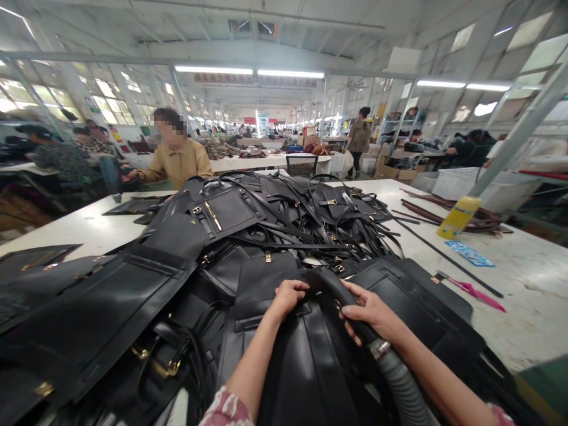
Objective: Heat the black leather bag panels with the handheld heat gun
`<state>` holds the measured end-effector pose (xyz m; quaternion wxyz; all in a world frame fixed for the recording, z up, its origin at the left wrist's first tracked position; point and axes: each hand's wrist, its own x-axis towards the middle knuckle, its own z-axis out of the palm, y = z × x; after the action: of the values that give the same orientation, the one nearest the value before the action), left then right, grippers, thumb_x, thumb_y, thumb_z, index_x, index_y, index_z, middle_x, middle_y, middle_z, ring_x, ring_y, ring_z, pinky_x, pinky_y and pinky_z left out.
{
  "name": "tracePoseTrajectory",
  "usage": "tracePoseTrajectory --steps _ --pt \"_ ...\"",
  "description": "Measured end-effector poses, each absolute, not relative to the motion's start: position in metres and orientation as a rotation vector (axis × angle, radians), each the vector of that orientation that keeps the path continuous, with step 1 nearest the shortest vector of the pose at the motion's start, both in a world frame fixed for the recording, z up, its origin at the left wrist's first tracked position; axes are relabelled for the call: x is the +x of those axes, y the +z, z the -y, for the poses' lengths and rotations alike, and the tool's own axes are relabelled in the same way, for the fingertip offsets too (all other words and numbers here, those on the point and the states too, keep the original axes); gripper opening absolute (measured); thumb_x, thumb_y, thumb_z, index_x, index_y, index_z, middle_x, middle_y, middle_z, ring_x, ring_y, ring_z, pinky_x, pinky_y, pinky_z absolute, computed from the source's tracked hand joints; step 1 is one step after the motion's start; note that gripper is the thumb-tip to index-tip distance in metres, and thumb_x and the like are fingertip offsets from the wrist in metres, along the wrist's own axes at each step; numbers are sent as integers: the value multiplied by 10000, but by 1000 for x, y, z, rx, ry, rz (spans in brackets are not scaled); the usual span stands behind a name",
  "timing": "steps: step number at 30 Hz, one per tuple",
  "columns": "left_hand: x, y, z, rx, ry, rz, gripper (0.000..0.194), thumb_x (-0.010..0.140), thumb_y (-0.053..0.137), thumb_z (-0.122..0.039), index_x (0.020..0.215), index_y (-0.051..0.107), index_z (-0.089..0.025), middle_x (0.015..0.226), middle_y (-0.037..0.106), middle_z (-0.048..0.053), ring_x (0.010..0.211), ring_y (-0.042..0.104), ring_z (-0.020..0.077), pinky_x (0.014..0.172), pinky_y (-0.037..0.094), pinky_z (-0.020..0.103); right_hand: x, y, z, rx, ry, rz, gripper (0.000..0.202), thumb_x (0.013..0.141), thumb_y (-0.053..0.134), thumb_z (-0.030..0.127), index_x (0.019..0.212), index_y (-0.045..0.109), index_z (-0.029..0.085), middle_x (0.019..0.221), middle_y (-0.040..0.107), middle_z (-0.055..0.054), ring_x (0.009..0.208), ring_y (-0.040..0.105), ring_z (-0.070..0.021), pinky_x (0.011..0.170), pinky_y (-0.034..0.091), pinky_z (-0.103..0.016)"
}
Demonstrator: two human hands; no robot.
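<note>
My right hand is wrapped round a curved black nozzle, which a metal clamp joins to a grey ribbed hose. The nozzle's tip lies over the upper edge of a black leather bag in front of me. On that same edge, just left of the tip, the fingers of my left hand are closed in a pinch. Beneath and around both hands are more black leather bags and flaps, including one flap with a gold clasp.
A big heap of black bags and straps covers the middle of the white table. To the right lie a yellow bottle, a blue printed card, a pink-handled tool and brown straps. Across the table sits a person.
</note>
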<state>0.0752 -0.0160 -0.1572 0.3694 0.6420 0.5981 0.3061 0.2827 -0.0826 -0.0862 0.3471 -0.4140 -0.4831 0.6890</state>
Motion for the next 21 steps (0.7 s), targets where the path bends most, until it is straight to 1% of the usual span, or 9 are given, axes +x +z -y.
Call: tracePoseTrajectory --steps 3,6,9,12,14,17,19,21 --pt "76 -157 26 1796 874 -1512 157 617 547 -110 691 647 -207 690 637 -23 734 565 147 777 392 313 286 -82 78 -1064 1785 1233 770 656 638 308 1300 222 229 684 573 26 451 557 -124 365 455 -223" --pt "78 -160 41 1939 978 -1505 124 656 519 -118 636 612 -198 695 591 -4 781 527 158 788 366 331 295 -78 81 -1078 1838 1240 808 646 647 344 1313 205 229 686 576 15 441 550 -125 350 454 -225" --pt "78 -167 50 2051 1050 -1494 167 678 464 -86 645 585 -196 697 556 10 788 492 170 769 353 348 302 -78 88 -1093 1925 1288 791 648 646 272 1318 230 234 710 599 -7 440 564 -129 338 456 -214" --pt "76 -175 51 2131 1084 -1460 252 621 416 5 659 568 -192 718 556 13 781 483 163 738 363 334 302 -84 94 -1126 2046 1399 806 645 613 181 1336 200 232 660 609 3 428 576 -137 330 470 -203" --pt "73 -178 49 2175 1096 -1433 290 599 398 36 668 567 -190 743 568 13 788 486 156 730 371 324 301 -87 98 -1158 2081 1445 816 647 590 154 1344 174 241 639 611 14 418 577 -132 331 476 -193" --pt "69 -180 51 2238 1106 -1397 290 634 407 33 694 584 -189 801 582 17 815 492 147 749 387 319 300 -87 102 -1205 2059 1445 804 654 577 132 1342 178 247 617 607 25 412 577 -127 336 479 -184" --pt "67 -179 58 2263 1121 -1408 275 690 417 -2 756 605 -191 890 579 39 878 482 162 805 381 358 301 -84 105 -1224 2050 1445 778 661 574 125 1334 204 251 647 612 20 410 576 -121 330 469 -172" --pt "66 -178 67 2281 1126 -1476 283 737 411 -43 846 614 -207 957 562 59 944 460 189 878 336 445 301 -81 106 -1236 2049 1442 752 666 572 129 1324 231 256 718 622 2 407 573 -110 324 458 -164"
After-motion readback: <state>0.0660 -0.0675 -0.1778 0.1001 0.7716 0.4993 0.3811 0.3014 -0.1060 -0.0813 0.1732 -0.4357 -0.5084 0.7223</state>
